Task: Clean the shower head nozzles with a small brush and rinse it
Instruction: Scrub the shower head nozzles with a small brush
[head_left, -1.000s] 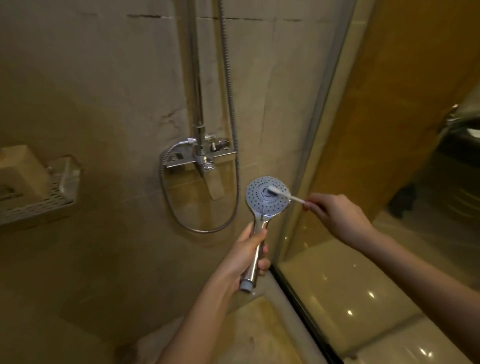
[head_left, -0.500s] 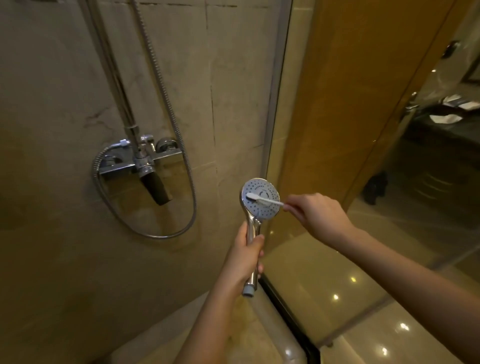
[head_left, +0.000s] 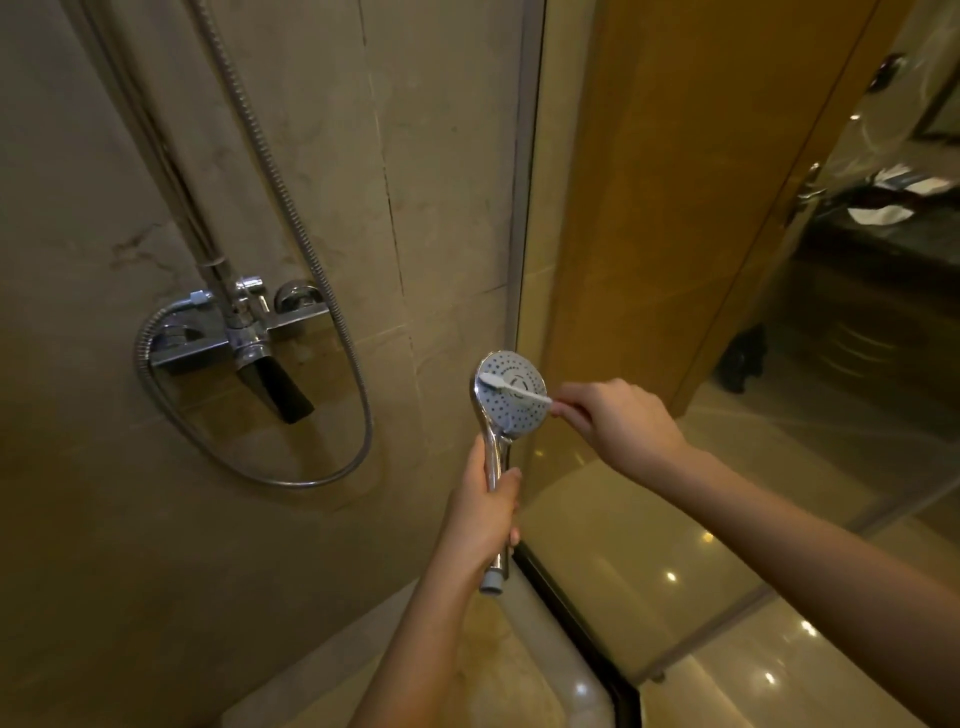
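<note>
A chrome hand shower head (head_left: 511, 410) with a round, dotted nozzle face stands upright in the middle of the view. My left hand (head_left: 485, 512) grips its handle from below, and the handle's grey end sticks out under my fist. My right hand (head_left: 615, 426) pinches the end of a small white brush (head_left: 511, 387). The brush lies across the nozzle face with its head at the upper left rim. No hose is attached to the handle end.
A chrome wall mixer tap (head_left: 239, 338) with a looping metal hose (head_left: 332, 322) sits on the tiled wall at left. A glass shower partition (head_left: 524, 208) stands right behind the shower head. Glossy floor tiles (head_left: 649, 545) lie beyond the glass.
The view has swung right, so the tap now sits further left. The brush head has slid from the centre of the nozzle face to its upper left edge.
</note>
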